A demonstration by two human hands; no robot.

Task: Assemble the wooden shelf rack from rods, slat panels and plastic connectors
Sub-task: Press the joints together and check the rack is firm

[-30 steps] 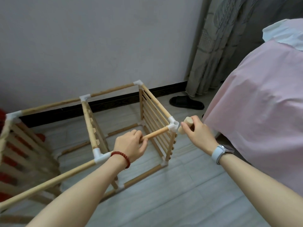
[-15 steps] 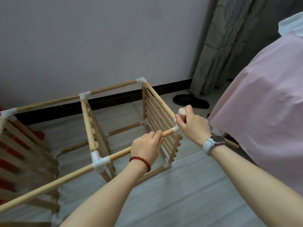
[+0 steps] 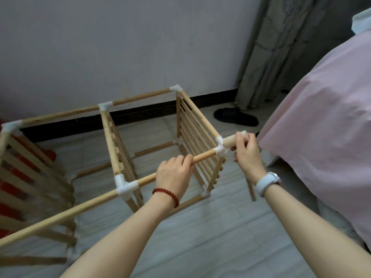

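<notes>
Hands on rack, tiled floor

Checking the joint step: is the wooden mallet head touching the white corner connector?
Touching. The head view shows the mallet head, gripped by the right hand, butted against the corner connector with no gap.

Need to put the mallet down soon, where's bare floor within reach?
Bare tiles lie in front of the rack, between the forearms and the pink bedcover. More lie by the slipper. Inside the rack's bays, rods and slats crowd the floor.
</notes>
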